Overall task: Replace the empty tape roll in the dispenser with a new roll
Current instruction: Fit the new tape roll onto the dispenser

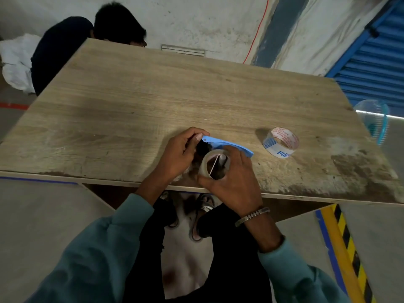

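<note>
A blue tape dispenser [220, 143] is held just above the near edge of the wooden table [153, 101]. My left hand [178, 155] grips its left end, thumb on the blue frame. My right hand [231, 182] wraps around a pale roll [207, 165] that sits on the dispenser; its hollow core faces me, with a thin white strip across it. A second roll of clear tape [281, 142], printed in red and blue, lies flat on the table to the right, apart from both hands.
Another person [87, 40] crouches behind the table's far left corner. A clear plastic cup [372, 119] stands past the right edge. Yellow-black floor tape [347, 248] runs at the lower right. My sandalled feet [201, 215] show under the table.
</note>
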Available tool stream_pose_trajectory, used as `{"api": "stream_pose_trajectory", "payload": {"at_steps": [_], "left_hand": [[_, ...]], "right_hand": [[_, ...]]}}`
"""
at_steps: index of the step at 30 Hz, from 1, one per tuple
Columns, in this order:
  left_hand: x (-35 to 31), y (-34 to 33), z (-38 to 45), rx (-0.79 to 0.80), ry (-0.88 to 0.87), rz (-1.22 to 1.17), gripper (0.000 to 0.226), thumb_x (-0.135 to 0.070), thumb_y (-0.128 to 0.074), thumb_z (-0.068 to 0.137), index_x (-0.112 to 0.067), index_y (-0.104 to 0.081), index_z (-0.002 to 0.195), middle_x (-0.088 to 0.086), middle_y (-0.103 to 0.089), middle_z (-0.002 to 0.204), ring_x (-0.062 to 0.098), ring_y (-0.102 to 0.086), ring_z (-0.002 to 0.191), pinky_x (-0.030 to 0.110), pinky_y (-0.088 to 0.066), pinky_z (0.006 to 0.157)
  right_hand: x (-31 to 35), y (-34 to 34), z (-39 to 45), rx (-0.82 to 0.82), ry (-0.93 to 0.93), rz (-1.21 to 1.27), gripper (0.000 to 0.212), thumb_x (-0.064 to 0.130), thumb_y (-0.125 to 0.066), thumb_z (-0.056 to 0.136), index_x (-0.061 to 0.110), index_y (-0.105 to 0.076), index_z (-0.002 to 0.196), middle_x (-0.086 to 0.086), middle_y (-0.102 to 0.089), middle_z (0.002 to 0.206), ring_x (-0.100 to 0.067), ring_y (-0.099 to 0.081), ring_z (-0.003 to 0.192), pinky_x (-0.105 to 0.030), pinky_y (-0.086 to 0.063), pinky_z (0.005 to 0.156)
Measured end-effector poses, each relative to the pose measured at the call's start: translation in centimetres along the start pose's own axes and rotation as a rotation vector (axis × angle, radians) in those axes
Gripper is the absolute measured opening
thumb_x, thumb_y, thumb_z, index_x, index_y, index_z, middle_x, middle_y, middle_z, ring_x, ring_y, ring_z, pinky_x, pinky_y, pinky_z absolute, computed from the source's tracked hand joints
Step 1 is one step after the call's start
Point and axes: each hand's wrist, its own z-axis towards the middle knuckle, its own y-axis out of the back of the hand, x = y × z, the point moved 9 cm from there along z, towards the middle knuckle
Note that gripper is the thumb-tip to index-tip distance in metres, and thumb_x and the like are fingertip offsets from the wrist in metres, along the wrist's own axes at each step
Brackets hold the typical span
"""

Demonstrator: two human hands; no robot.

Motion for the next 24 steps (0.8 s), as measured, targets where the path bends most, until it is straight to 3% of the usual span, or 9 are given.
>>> {"api": "stream_pose_trajectory", "payload": {"at_steps": [6,10,12,16,19,21,24], "left_hand": [[0.6,0.5,-0.8,0.001,0.032,-0.039,0.017,-0.022,-0.057,0.107,-0.020,-0.074,0.110,-0.007,-0.077,0.103,0.009,-0.073,0.099,0.032,-0.056,0.091],[0.6,0.7,-2.3,-0.026,0.039,-0.044,0.009,-0.026,-0.063,0.103,-0.027,-0.072,0.105,-0.012,-0.074,0.089,0.004,-0.070,0.082,0.031,-0.053,0.077],[-0.1,0.6,-2.5,-0.035,0.006,0.014,0.013,-0.023,-0.062,0.104,-0.027,-0.071,0.112,-0.012,-0.074,0.098,0.007,-0.072,0.089,0.033,-0.057,0.079],[-2.8,0.1,-1.8,-0.028,-0.092,0.025,0.025,-0.009,-0.058,0.102,-0.020,-0.073,0.119,-0.005,-0.071,0.117,0.012,-0.068,0.111,0.036,-0.056,0.098],[-5.7,-2.4,0.0,0.147,-0.238,0.237,0.038,-0.005,-0.054,0.096,-0.020,-0.072,0.127,-0.002,-0.068,0.130,0.014,-0.060,0.125,0.033,-0.044,0.110],[-6.6,-4.7,1.3,0.333,-0.294,0.466,0.053,-0.014,-0.042,0.088,-0.026,-0.069,0.132,-0.002,-0.064,0.139,0.018,-0.055,0.131,0.038,-0.043,0.111],[-6.5,-6.1,3.1,0.519,-0.251,0.678,0.039,-0.026,-0.046,0.096,-0.033,-0.072,0.124,-0.003,-0.063,0.138,0.020,-0.055,0.129,0.039,-0.047,0.102]], "right_hand": [[-1.9,1.3,0.4,-0.079,-0.072,0.025,0.101,0.078,-0.066,0.052,0.031,-0.047,0.140,0.003,-0.055,0.126,-0.025,-0.051,0.122,-0.046,-0.049,0.099],[-2.9,2.2,0.9,-0.116,-0.106,0.036,0.098,0.077,-0.063,0.052,0.034,-0.048,0.139,0.002,-0.056,0.127,-0.026,-0.052,0.123,-0.048,-0.049,0.100],[-2.9,2.2,0.8,-0.126,-0.100,0.046,0.098,0.075,-0.064,0.053,0.033,-0.048,0.139,0.002,-0.056,0.127,-0.025,-0.053,0.122,-0.049,-0.050,0.099],[-2.8,2.1,0.6,-0.145,-0.091,0.073,0.102,0.079,-0.063,0.054,0.030,-0.049,0.142,0.003,-0.056,0.129,-0.023,-0.054,0.123,-0.049,-0.050,0.099],[-2.8,2.1,0.5,-0.162,-0.074,0.083,0.102,0.079,-0.064,0.056,0.027,-0.050,0.142,0.002,-0.058,0.129,-0.023,-0.055,0.122,-0.048,-0.050,0.099],[-2.9,2.2,0.4,-0.171,-0.071,0.075,0.100,0.078,-0.066,0.057,0.027,-0.050,0.142,0.003,-0.058,0.128,-0.023,-0.055,0.121,-0.048,-0.051,0.098],[-3.1,2.0,0.5,-0.158,-0.091,0.063,0.103,0.076,-0.071,0.057,0.029,-0.046,0.145,0.004,-0.056,0.132,-0.022,-0.053,0.126,-0.048,-0.050,0.100]]}}
